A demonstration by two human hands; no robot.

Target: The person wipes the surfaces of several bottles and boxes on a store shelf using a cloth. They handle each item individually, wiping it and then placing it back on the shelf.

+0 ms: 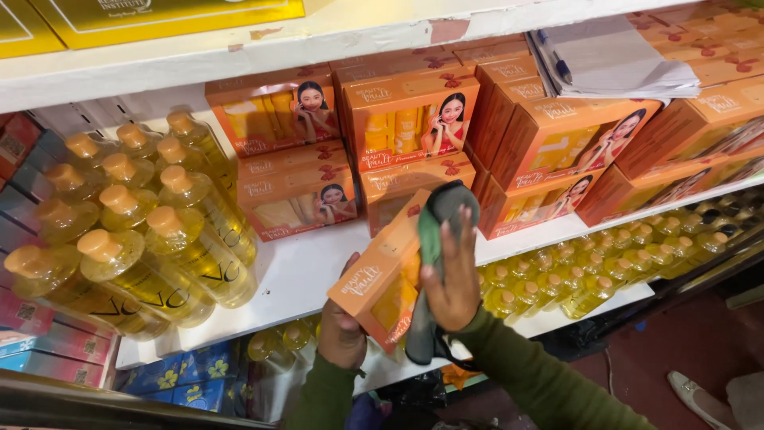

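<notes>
L hand (342, 330) grips orange gift box (380, 279) from below; R hand (452, 279) presses dark cloth (436, 239) on it. Hard wipe could tip box, knock yellow oil bottles (159, 239).

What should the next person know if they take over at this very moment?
Left hand: holds the orange box from below, tilted, in front of the shelf.
Right hand: presses a dark green cloth against the box's upper side.
The box is off the white shelf, with bare shelf in front of the stacked orange boxes. Yellow bottles stand to the left.
Done: one box taken in hand, cloth on it.
Left: this box is not back on the shelf; whether the others were wiped cannot be told.
</notes>
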